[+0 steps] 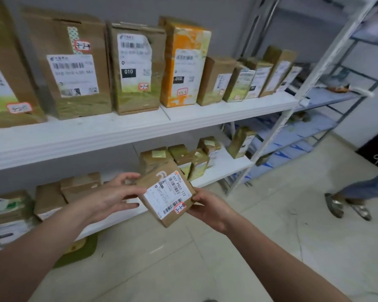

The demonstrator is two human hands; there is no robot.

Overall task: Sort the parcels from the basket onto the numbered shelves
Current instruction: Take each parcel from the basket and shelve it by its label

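Note:
I hold a small brown cardboard parcel (167, 194) in front of the lower shelf, tilted, with a white shipping label and a red-edged sticker reading 3-1-10. My left hand (112, 196) grips its upper left corner, thumb on the label side. Under the parcel's right edge, my right hand (206, 205) holds it with curled fingers. The white upper shelf (140, 125) carries upright parcels with stickers such as 3-2-4 (82, 46) and 3-2-5 (144, 86). The lower shelf (218, 168) holds several smaller taped parcels. The basket is out of view.
A grey metal rack (314, 99) with blue boards stands to the right of the white shelves. Another person's feet in sandals (347, 205) stand on the tiled floor at right. A green flat object (79, 251) lies on the floor under the lower shelf.

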